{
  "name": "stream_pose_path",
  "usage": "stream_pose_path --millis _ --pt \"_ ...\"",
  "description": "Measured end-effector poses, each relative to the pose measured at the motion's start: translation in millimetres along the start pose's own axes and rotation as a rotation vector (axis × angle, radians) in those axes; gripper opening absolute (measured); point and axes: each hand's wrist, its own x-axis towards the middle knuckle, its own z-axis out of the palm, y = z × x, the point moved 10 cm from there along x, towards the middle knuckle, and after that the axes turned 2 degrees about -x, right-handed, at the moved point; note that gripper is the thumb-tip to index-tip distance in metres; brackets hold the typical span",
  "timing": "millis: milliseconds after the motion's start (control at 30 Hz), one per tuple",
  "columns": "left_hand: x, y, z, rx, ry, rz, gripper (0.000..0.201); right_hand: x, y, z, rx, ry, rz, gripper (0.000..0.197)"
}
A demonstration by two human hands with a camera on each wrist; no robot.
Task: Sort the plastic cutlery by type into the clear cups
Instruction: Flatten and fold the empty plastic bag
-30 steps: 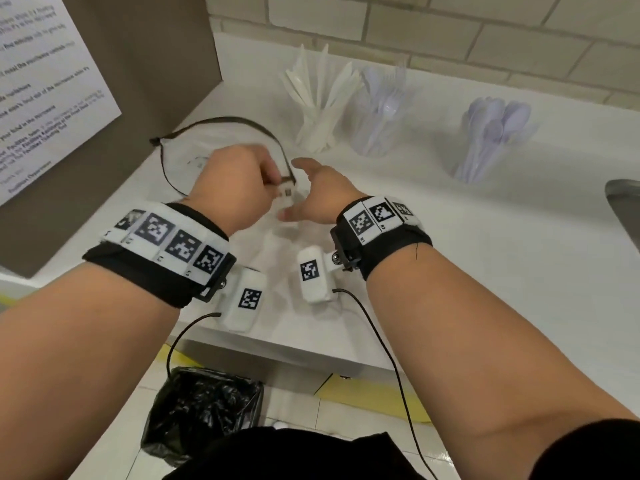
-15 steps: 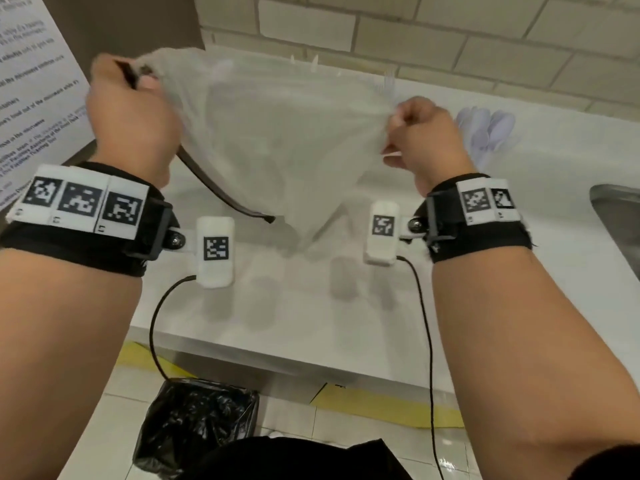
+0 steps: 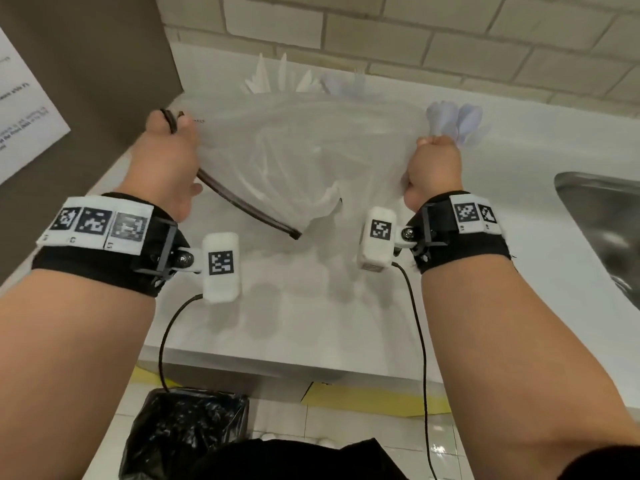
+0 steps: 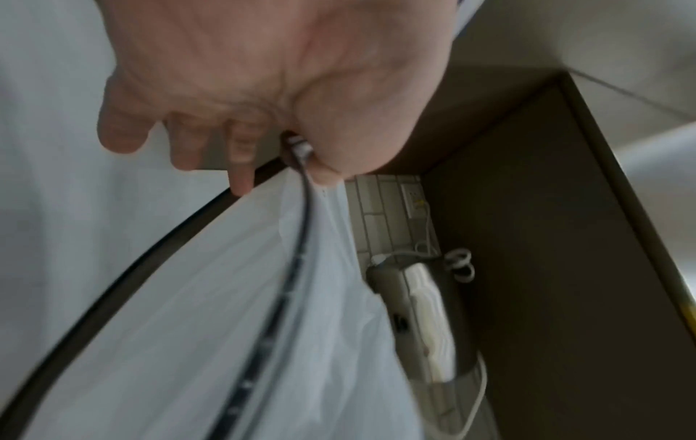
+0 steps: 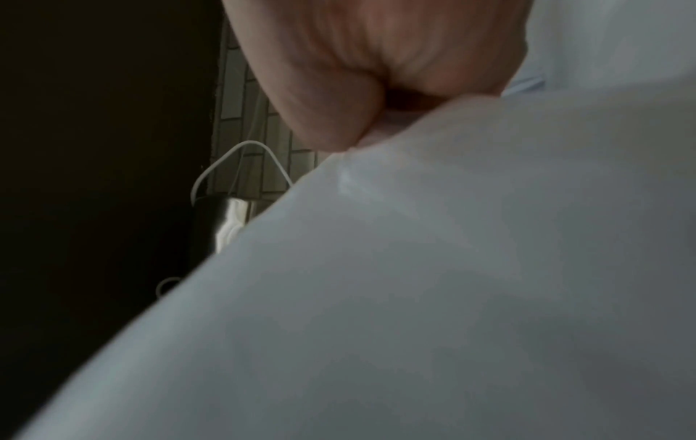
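A clear plastic bag (image 3: 304,157) with a dark zip strip (image 3: 249,206) hangs stretched between my two hands above the white counter (image 3: 311,317). My left hand (image 3: 169,147) grips the bag's left corner and strip; in the left wrist view its fingers (image 4: 241,166) curl round the bag (image 4: 226,297). My right hand (image 3: 433,164) grips the right edge, and its fist (image 5: 376,74) pinches the film (image 5: 414,268). Behind the bag stand cups of white knives (image 3: 266,77), forks (image 3: 346,86) and spoons (image 3: 457,121), partly hidden.
A steel sink (image 3: 602,216) lies at the right. A brown panel (image 3: 86,81) with a paper notice bounds the left side, and a brick wall (image 3: 415,36) the back. On the floor below the counter's front edge stands a black-lined bin (image 3: 187,434).
Both hands took hold of the bag on the counter and lifted it. They have since moved apart, pulling it wide in front of the cups.
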Motion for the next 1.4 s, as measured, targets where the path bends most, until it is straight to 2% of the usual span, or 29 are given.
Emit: stream_pose_path --millis 67,133,200,267,333,433,500,600,700,767,833,933,1000,1067,1100,1167,1200,1300,1400 --pt "1 -5 -11 0.019 0.101 -0.016 0.033 0 3 -6 -0.093 -0.007 -0.01 0.016" --pt "4 -5 -24 0.023 0.202 -0.014 0.036 0 3 -11 -0.169 -0.019 -0.039 0.01" --pt "5 -6 -25 -0.084 0.197 -0.033 0.041 0 6 -13 -0.183 -0.004 -0.053 0.011" --pt "3 -16 -14 -0.242 0.118 -0.106 0.063 2 13 -13 -0.199 0.009 -0.019 0.017" --pt "-12 -31 7 -0.33 0.002 -0.235 0.082 5 22 -13 -0.253 -0.004 0.03 0.028" --pt "-41 -55 32 -0.22 -0.139 -0.366 0.098 8 32 -17 -0.392 -0.038 0.061 0.03" --pt "-54 -66 36 -0.09 -0.185 -0.379 0.099 4 30 -19 -0.417 -0.071 0.066 0.035" --pt "-74 -64 38 0.172 -0.28 -0.279 0.101 -19 29 -26 -0.547 -0.172 0.117 0.071" --pt "-99 -67 51 0.439 -0.455 -0.169 0.094 -59 44 -27 -0.618 -0.392 0.247 0.09" --pt "-112 -78 66 0.521 -0.576 -0.178 0.082 -80 56 -23 -0.623 -0.527 0.322 0.095" --pt "-121 -81 81 0.554 -0.641 -0.143 0.066 -90 64 -16 -0.601 -0.611 0.346 0.104" --pt "-123 -77 94 0.671 -0.628 -0.029 0.048 -100 70 -7 -0.675 -0.754 0.295 0.122" --pt "-117 -80 95 0.672 -0.568 -0.044 0.057 -107 75 -3 -0.738 -0.806 0.291 0.13" --pt "-113 -86 95 0.566 -0.521 -0.132 0.068 -112 78 1 -0.778 -0.782 0.263 0.137" --pt "-112 -89 96 0.507 -0.501 -0.162 0.06 -111 77 4 -0.799 -0.74 0.233 0.138" --pt "-111 -89 97 0.42 -0.456 -0.194 0.025 -107 79 9 -0.806 -0.646 0.192 0.134" --pt "-110 -87 97 0.392 -0.431 -0.196 0.015 -105 81 12 -0.791 -0.611 0.183 0.132" --pt "-105 -87 93 0.332 -0.391 -0.193 0.015 -95 83 10 -0.788 -0.527 0.116 0.123" --pt "-89 -87 70 0.333 -0.369 -0.178 0.023 -77 79 -23 -0.838 -0.444 0.071 0.116"
